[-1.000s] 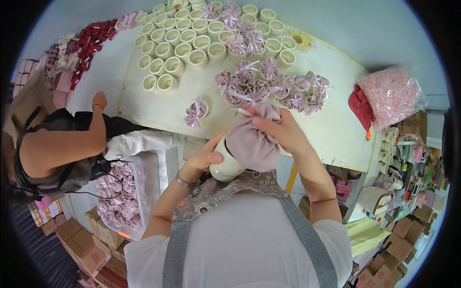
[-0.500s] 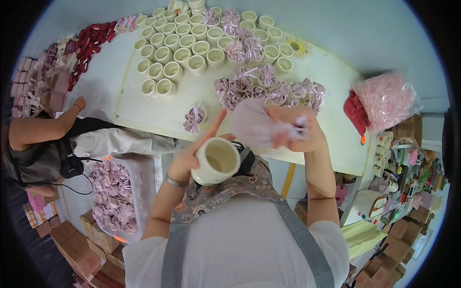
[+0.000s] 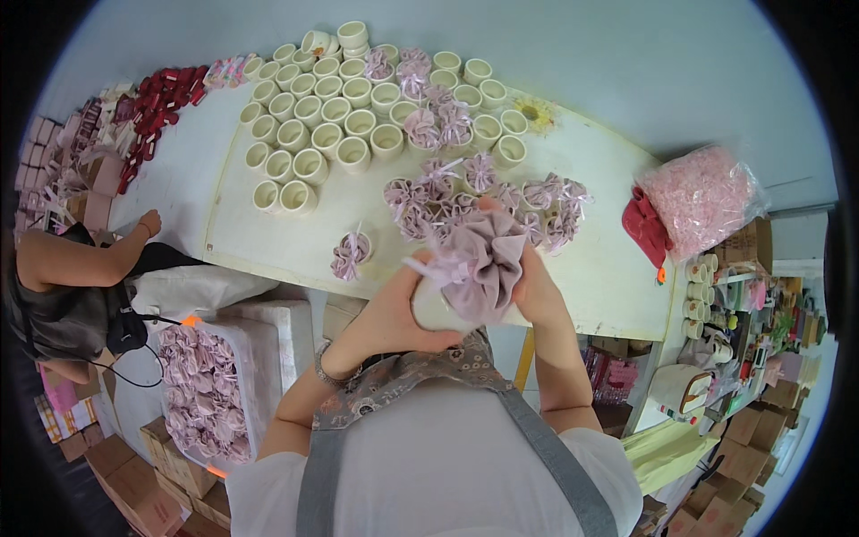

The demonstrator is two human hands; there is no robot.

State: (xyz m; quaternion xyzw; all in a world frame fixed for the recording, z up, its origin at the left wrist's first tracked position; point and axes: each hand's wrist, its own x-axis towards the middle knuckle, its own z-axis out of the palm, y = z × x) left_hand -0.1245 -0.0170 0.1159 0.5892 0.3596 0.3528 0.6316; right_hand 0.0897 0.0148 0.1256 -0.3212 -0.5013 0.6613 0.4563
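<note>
Pouch (image 3: 483,264) of pale lilac fabric sits between your two hands, held up in front of your chest and above the near edge of the table (image 3: 617,277). There is only the head view to go by. In it, your left hand (image 3: 407,309) cups a cream cup (image 3: 431,309) from below and the side, fingers curled around it, and the fabric covers most of that cup, so only a strip of its wall shows. Your right hand (image 3: 535,282) presses against the pouch from the right, fingers closed on the cloth; you cannot see exactly how they pinch, since the fabric hides the tips. A thin ribbon (image 3: 434,267) trails from the gathered neck toward your left.

As for progress, judged from how things lie: a cluster of finished lilac pouches (image 3: 483,192) with ribbon tops rests on the table just beyond your hands, one more wrapped cup (image 3: 351,255) stands alone to the left, and a few sit among the far rows. Many bare cream cups (image 3: 313,134) stand in those rows, unwrapped, so most of the work looks left to do. A white bin of lilac pouches (image 3: 201,389) sits below the table at your left, and another person's arm (image 3: 85,255) rests on the table's left end.
</note>
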